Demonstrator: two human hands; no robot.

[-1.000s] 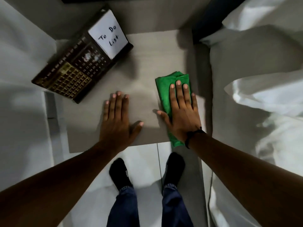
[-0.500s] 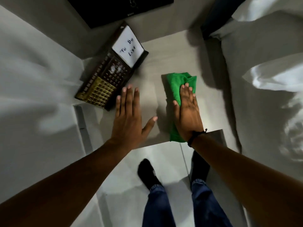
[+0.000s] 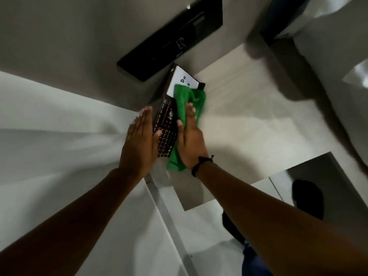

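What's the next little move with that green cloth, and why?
Likely slide the right hand with the green cloth leftward over the dark calendar book: the cloth covers only its right part, the left strip lies bare, and the left hand lies flat at its left edge, seemingly steadying it.

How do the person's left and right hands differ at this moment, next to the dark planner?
The right hand presses flat on a green cloth that lies over part of the dark planner. The left hand has no cloth and lies along the planner's left edge.
The right hand's wrist wears a black band; the left hand's wrist is bare.
Shared: both hands are flat, with straight fingers pointing away from the person.
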